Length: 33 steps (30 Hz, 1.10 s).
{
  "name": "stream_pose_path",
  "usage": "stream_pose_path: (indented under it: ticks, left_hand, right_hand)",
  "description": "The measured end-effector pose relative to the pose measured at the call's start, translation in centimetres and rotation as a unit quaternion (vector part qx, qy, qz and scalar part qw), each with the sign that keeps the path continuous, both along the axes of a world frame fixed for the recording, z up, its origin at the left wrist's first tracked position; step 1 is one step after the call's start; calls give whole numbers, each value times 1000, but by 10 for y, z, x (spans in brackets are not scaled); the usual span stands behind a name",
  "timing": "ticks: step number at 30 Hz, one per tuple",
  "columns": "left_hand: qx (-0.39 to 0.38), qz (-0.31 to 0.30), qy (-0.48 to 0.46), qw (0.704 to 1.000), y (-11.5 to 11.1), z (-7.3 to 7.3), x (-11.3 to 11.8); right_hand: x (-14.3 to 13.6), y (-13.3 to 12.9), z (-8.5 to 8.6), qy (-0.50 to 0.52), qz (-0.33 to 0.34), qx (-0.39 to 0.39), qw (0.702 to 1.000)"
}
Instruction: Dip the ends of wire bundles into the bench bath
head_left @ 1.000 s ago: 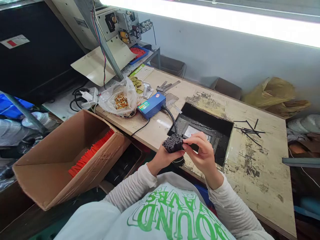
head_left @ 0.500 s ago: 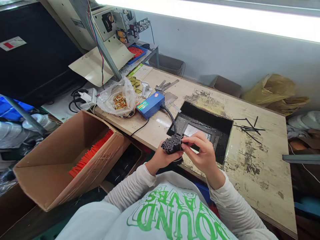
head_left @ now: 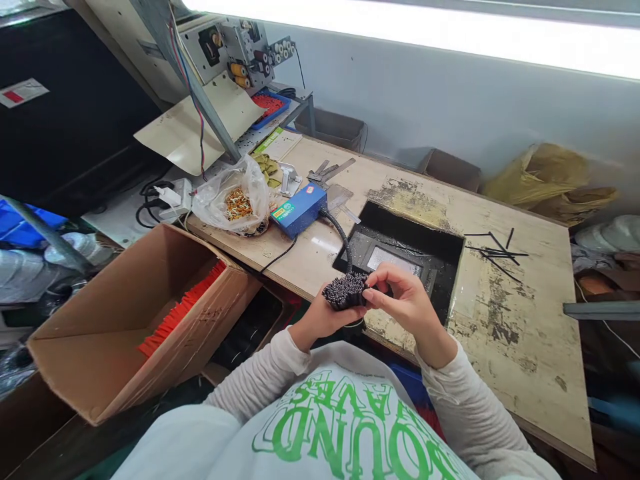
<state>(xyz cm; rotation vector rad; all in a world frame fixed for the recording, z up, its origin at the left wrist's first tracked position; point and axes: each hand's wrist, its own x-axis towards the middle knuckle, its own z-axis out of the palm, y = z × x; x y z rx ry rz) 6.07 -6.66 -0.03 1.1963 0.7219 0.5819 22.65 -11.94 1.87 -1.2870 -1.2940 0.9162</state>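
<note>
My left hand (head_left: 323, 319) is wrapped round a thick bundle of thin black wires (head_left: 345, 291), held upright with the cut ends facing up. The thumb lies across the bundle's near side. At the bundle's right edge, my right hand (head_left: 403, 297) has its thumb and index finger pinched together; whatever is between those fingertips is too small to make out. Just behind the bundle, a black flexible hose (head_left: 341, 233) runs down from a blue box (head_left: 300, 210). Both hands are over the table's near edge, in front of a dark recess (head_left: 410, 227).
Several loose black pieces (head_left: 495, 253) lie on the right of the wooden table (head_left: 535, 333). Left of the blue box sits a plastic bag (head_left: 210, 199) of small gold-coloured parts. A cardboard box (head_left: 100, 333) with red pieces stands at the left. Metal calipers (head_left: 330, 172) lie behind.
My right fingertips have shifted slightly at the bundle's right edge, with the fingers more curled. My left hand still grips the bundle. The view has moved only a little.
</note>
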Motion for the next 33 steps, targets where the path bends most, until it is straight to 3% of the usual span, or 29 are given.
stream_pose_path:
  ticks: [6, 11, 16, 21, 28, 33]
  left_hand:
    - [-80, 8, -93, 992, -1, -3, 1]
    - [-120, 51, -86, 988, -4, -11, 2]
    - [-115, 101, -76, 985, -8, -2, 11]
    - [-33, 146, 4, 989, -8, 9, 21]
    - [21, 109, 87, 990, 12, -6, 43]
    - [89, -10, 211, 973, 52, -26, 80]
  right_hand:
    - [4, -3, -11, 53, -16, -8, 998]
    - [0, -5, -16, 68, -57, 11, 996]
    - [-5, -7, -18, 99, -97, 3, 990]
    - [-8, -6, -33, 152, -129, -6, 980]
    - [10, -14, -58, 221, -254, -23, 941]
    - [43, -47, -74, 285, -363, -30, 886]
